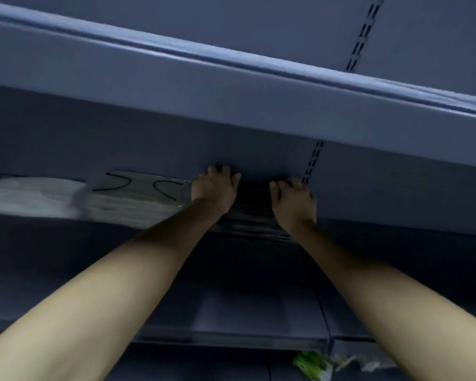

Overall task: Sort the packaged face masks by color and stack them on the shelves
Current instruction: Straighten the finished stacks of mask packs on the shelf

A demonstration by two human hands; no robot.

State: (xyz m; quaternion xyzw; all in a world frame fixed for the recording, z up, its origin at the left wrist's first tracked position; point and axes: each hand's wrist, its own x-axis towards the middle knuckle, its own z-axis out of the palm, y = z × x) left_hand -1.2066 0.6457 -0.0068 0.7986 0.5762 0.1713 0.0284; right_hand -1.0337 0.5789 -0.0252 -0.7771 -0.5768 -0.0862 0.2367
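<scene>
slotted upright strip [364, 31] running up the grey back panel [259, 20], pretty dim lighting, something bright green [309, 364] down at the bottom with crumpled clear plastic [355, 362] just beside it

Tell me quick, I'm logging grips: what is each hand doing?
Left hand: grips the left end of the stack of black packaged masks.
Right hand: grips its right end.

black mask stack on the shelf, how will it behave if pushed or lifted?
The black mask stack sits between the left hand and right hand. Its glossy wrappers suggest packs may slide over each other. Thin layers probably flop if lifted from one end, and are likely light.
</scene>
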